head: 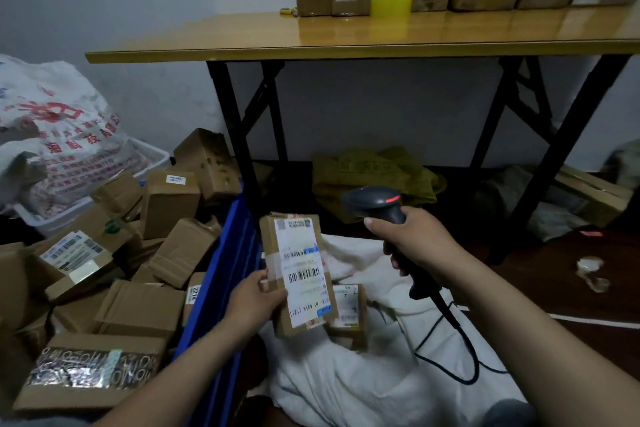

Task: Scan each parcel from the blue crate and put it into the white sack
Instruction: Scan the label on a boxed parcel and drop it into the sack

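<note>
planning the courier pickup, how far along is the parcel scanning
Looks early. Done: one small parcel already lies on the white sack. In hand: the left hand holds a long parcel label-up while the right hand grips the scanner aimed toward it. Left: the blue crate is heaped with cardboard boxes, so most of the job remains.
</note>
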